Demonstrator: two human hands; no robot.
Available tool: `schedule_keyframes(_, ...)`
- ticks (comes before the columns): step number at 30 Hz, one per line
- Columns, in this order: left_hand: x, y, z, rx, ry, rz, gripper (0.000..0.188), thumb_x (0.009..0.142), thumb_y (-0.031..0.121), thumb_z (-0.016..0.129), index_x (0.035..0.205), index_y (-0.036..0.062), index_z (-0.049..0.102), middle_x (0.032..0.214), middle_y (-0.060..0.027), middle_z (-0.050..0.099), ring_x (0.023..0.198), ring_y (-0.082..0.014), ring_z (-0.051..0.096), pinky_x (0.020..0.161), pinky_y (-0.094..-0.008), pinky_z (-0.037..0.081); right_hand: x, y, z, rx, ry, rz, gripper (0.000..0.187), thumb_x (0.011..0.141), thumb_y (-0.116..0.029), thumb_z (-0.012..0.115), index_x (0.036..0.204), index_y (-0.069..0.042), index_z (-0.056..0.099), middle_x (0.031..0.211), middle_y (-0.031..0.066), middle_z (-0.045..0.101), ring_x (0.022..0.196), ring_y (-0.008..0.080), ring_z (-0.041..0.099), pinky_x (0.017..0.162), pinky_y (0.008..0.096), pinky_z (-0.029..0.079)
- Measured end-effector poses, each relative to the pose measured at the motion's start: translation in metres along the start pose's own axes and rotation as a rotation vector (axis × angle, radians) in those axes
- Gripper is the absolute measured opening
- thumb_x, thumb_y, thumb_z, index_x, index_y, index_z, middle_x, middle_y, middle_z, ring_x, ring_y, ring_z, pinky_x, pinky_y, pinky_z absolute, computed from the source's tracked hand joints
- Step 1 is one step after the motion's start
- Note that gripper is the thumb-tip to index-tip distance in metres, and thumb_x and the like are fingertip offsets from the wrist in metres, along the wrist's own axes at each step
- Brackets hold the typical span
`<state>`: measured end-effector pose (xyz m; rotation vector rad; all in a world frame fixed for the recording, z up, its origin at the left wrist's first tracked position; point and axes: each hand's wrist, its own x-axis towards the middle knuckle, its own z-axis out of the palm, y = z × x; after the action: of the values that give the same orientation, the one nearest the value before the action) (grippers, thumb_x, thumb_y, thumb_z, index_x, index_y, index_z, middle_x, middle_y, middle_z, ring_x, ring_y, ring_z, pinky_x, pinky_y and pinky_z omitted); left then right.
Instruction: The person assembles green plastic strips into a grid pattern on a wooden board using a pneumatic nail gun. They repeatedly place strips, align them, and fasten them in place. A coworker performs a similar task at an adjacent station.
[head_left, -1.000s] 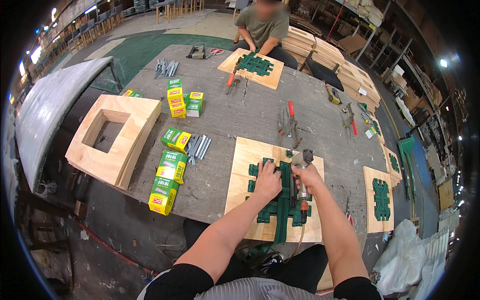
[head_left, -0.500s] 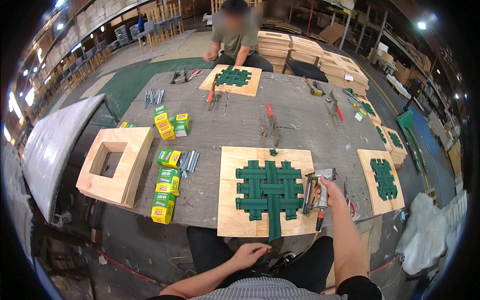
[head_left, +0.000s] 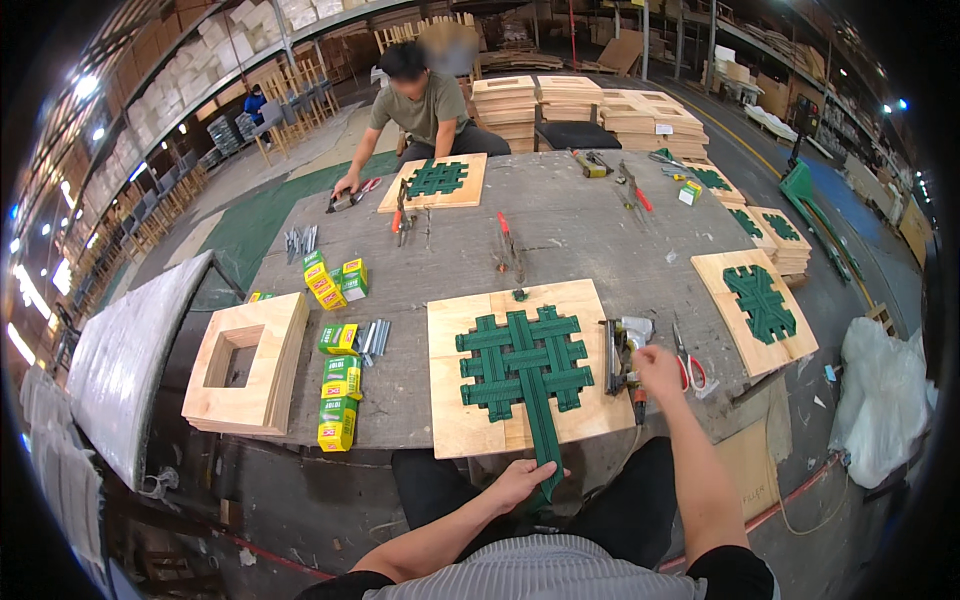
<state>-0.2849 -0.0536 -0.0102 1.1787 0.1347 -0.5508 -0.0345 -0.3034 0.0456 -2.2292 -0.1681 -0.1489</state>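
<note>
A square plywood panel (head_left: pixel 602 432) lies before me at the table's front edge, with dark green webbing straps (head_left: pixel 518 362) woven over its middle. One strap's loose tail (head_left: pixel 545 440) hangs toward me past the near edge. My left hand (head_left: pixel 520 484) is closed on that tail's end. Along the panel's right side rests a staple gun (head_left: pixel 612 352), its head on the right and hose toward me. My right hand (head_left: pixel 660 374) is right beside the gun's handle, fingers partly curled and blurred; whether they still touch it is unclear. Red-handled scissors (head_left: pixel 692 372) lie just right of that hand.
Stacked plywood frames (head_left: pixel 285 350) and green-yellow staple boxes (head_left: pixel 341 376) stand left, with loose staple strips (head_left: pixel 375 340). A finished-looking webbed panel (head_left: pixel 800 345) is at right. Pliers (head_left: pixel 507 245) lie mid-table. Across it, a person (head_left: pixel 425 105) reaches toward a tool beside another webbed panel (head_left: pixel 468 196).
My left hand has taken hold of the strap's tail and draws it right. The staple gun stands more upright at the panel's edge, my right hand shifted off its grip. The co-worker reached left.
</note>
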Motion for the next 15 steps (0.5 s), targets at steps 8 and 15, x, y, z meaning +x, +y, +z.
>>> schedule_keyframes(8,-0.058,-0.018,0.018,0.118,-0.204,-0.007,0.037,0.110,0.027,0.052,0.129,-0.0009,0.069,0.128,-0.0062,0.071,0.117,-0.0142,0.062,0.103,-0.0319,0.049,-0.146,-0.097,0.108,1.187,-0.906,0.903,0.045,0.112,-0.040,0.040,0.125,0.000,0.057,0.105,0.0123,0.067,0.088,0.0231,0.065,0.078,0.0331,0.055)
schedule_keyframes(15,-0.073,0.029,-0.011,1.450,0.193,0.056,0.031,0.093,0.037,0.067,0.099,0.0070,0.074,0.097,-0.0165,0.073,0.094,-0.0373,0.071,0.080,-0.0484,0.057,-0.160,-0.096,0.134,1.075,-0.663,0.851,0.031,0.113,-0.030,0.039,0.105,-0.005,0.055,0.072,-0.0003,0.050,0.052,0.0107,0.038,0.050,0.0299,0.033)
